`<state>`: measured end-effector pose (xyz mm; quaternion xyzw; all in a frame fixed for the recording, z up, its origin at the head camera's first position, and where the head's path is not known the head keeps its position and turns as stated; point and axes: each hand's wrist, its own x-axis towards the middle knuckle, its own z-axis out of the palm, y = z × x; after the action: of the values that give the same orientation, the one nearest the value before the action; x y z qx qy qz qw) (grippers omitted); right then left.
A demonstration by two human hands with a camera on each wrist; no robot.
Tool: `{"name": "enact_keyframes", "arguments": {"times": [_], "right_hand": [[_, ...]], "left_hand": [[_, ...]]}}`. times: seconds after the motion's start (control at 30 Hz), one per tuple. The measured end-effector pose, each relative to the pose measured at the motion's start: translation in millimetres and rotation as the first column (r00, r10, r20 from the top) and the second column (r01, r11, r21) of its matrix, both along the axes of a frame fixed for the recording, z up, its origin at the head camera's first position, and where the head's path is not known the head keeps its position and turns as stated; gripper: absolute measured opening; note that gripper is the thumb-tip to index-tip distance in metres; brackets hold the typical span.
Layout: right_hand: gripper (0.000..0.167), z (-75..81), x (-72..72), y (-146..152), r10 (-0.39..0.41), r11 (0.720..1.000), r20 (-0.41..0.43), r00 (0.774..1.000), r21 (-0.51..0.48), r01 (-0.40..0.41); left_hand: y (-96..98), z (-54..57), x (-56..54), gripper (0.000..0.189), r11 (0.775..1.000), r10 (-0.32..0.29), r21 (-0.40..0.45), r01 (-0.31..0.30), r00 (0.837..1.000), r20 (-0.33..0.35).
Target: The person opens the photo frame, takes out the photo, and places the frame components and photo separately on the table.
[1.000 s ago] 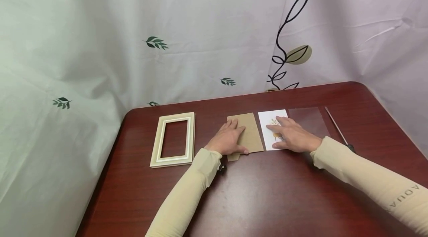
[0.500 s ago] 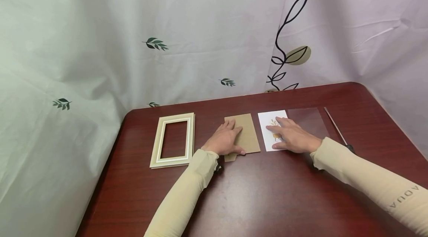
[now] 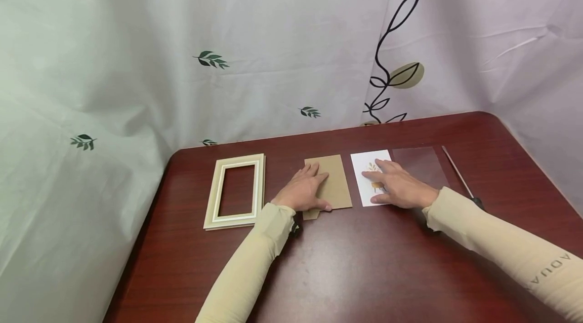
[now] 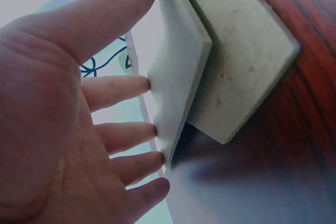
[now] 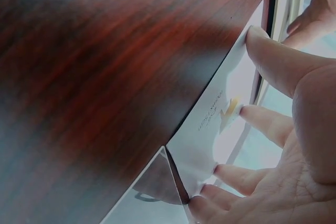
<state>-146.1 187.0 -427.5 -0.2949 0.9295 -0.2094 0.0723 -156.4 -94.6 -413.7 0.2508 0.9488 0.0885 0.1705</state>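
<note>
My left hand (image 3: 300,191) rests with spread, nearly straight fingers on a brown picture-frame backing board (image 3: 334,181). A stand leg (image 3: 311,215) pokes out past the board's near edge. The left wrist view shows thumb and fingertips on the board's face, with the leg (image 4: 247,51) lying beneath it. Further right, my right hand (image 3: 403,186) lies over a white card (image 3: 362,163) with a printed plant picture. Thumb and fingertips touch the card in the right wrist view, and the palm is raised. Part of the print is hidden under the fingers.
A cream picture frame (image 3: 216,189) without contents lies at the left of the dark red table (image 3: 355,272). Beside the card is a clear sheet (image 3: 419,163), partly behind the right hand. A screwdriver (image 3: 457,171) lies at the right, its handle partly behind the sleeve.
My left hand has slid the backing board a little to the left, widening the gap to the card. The right hand and the card stay where they were.
</note>
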Motion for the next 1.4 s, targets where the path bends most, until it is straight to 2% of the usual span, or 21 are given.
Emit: {"name": "enact_keyframes", "arguments": {"times": [1.07,1.23,1.4], "right_hand": [[0.065,1.0,-1.1,0,0.013,1.0,-0.002,1.0,-0.006,-0.013],[0.067,7.5,-2.4,2,-0.012,1.0,0.005,1.0,-0.021,0.013],[0.071,16.9,-6.7,11,-0.058,0.998,0.058,0.997,-0.002,0.058]], "left_hand": [[-2.4,-0.3,0.0,0.092,1.0,-0.007,0.02,0.007,1.0,-0.001],[-3.6,1.2,0.2,0.091,1.0,-0.011,0.027,0.011,1.0,0.001],[-5.8,3.7,0.9,0.089,0.999,-0.014,0.046,0.015,1.0,-0.009]]}}
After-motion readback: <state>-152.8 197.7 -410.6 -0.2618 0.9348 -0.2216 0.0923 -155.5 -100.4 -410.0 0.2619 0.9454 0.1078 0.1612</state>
